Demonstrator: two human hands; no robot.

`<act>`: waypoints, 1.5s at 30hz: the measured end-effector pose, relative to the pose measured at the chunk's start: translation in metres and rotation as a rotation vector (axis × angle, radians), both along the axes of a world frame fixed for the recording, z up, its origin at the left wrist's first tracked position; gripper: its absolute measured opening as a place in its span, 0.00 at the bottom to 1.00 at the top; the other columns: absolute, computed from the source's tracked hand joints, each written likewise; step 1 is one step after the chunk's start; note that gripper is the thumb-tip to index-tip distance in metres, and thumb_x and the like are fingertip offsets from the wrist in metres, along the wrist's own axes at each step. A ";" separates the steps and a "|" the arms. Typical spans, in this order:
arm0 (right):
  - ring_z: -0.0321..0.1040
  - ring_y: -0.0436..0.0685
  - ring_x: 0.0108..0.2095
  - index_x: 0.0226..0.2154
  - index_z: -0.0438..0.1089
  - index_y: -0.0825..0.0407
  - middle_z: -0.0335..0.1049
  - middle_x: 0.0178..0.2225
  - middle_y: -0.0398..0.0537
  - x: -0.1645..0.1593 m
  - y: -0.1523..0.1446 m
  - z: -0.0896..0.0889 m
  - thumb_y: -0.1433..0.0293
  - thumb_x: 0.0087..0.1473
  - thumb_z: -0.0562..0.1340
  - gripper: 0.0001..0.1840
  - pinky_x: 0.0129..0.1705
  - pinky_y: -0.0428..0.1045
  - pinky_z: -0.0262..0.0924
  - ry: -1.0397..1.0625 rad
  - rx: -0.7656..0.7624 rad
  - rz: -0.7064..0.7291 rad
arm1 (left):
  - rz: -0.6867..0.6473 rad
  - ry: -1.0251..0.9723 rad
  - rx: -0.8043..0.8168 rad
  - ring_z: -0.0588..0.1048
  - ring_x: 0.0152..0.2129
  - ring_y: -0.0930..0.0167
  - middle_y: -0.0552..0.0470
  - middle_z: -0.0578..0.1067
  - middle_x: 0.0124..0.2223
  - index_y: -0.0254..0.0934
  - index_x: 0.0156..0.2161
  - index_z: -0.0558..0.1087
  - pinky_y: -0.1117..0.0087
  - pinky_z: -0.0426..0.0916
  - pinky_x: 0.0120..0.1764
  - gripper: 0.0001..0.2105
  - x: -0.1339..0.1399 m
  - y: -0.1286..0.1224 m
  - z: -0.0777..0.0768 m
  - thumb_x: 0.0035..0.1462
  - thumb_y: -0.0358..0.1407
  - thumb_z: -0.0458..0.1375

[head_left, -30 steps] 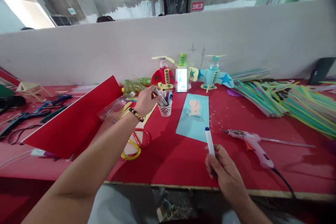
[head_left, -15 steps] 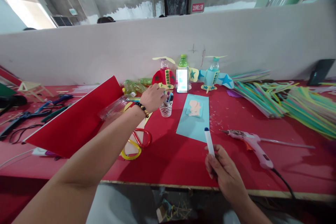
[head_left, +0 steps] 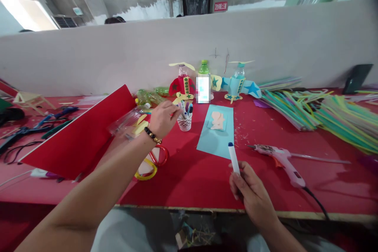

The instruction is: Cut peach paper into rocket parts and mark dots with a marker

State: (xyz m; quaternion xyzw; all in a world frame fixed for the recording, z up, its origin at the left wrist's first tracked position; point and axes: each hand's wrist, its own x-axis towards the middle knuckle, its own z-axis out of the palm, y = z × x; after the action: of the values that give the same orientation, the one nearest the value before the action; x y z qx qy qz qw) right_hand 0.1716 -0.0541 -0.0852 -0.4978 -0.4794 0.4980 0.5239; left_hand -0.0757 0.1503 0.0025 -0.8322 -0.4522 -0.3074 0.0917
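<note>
My right hand [head_left: 251, 193] is closed around a white marker [head_left: 234, 159] with a dark blue end, held upright and leaning slightly above the front of the table. My left hand [head_left: 163, 119], a beaded bracelet at its wrist, is beside a small patterned cup [head_left: 184, 123] of several markers. Its fingertips are pinched together close to the pens; whether anything is between them cannot be made out. Right of the cup lies a light blue paper sheet [head_left: 217, 141], with pale peach cut-outs [head_left: 217, 120] on top. Scissors [head_left: 159, 155] with red and yellow handles lie below my left wrist.
A pink glue gun [head_left: 280, 160] with its cord lies on the right. Bundles of coloured strips [head_left: 295, 110] are behind it. Bottle airplanes [head_left: 238, 82] and a lit phone [head_left: 203, 89] stand along the partition. Red board [head_left: 85, 134] leans at left.
My left hand has drawn back a little, down and left from the cup, so more of the pens show. My right hand keeps the marker nearly still. The view has shifted slightly.
</note>
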 end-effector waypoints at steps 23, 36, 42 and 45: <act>0.54 0.47 0.19 0.42 0.60 0.48 0.59 0.20 0.36 0.001 -0.001 -0.002 0.57 0.63 0.53 0.12 0.20 0.43 0.50 0.024 -0.014 -0.027 | 0.342 0.224 -0.186 0.75 0.33 0.63 0.46 0.79 0.36 0.38 0.32 0.74 0.68 0.58 0.33 0.13 -0.019 0.061 -0.024 0.61 0.40 0.51; 0.55 0.46 0.17 0.38 0.61 0.49 0.60 0.18 0.35 0.000 -0.001 -0.003 0.58 0.64 0.52 0.12 0.19 0.42 0.50 0.057 0.012 -0.051 | 0.401 0.098 -0.098 0.75 0.34 0.63 0.44 0.79 0.36 0.36 0.33 0.76 0.68 0.61 0.34 0.21 -0.028 0.053 -0.019 0.64 0.45 0.45; 0.58 0.46 0.16 0.40 0.61 0.48 0.63 0.19 0.36 0.001 -0.001 -0.001 0.58 0.64 0.52 0.12 0.18 0.42 0.50 0.108 -0.014 -0.035 | 0.253 -0.271 -0.142 0.72 0.24 0.70 0.48 0.74 0.26 0.34 0.29 0.74 0.70 0.63 0.31 0.22 -0.028 0.004 0.009 0.64 0.43 0.44; 0.60 0.46 0.17 0.42 0.61 0.49 0.67 0.21 0.37 0.001 0.001 -0.001 0.59 0.63 0.53 0.12 0.19 0.42 0.51 0.115 -0.034 -0.037 | 0.113 -0.441 -0.322 0.70 0.19 0.75 0.51 0.73 0.26 0.33 0.36 0.74 0.74 0.64 0.25 0.20 -0.015 -0.041 0.017 0.65 0.43 0.43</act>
State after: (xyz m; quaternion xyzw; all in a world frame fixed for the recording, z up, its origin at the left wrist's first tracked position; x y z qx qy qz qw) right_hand 0.1726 -0.0535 -0.0858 -0.4859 -0.4308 0.5240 0.5511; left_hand -0.0904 0.1091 0.0195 -0.7225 -0.5499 -0.3997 -0.1255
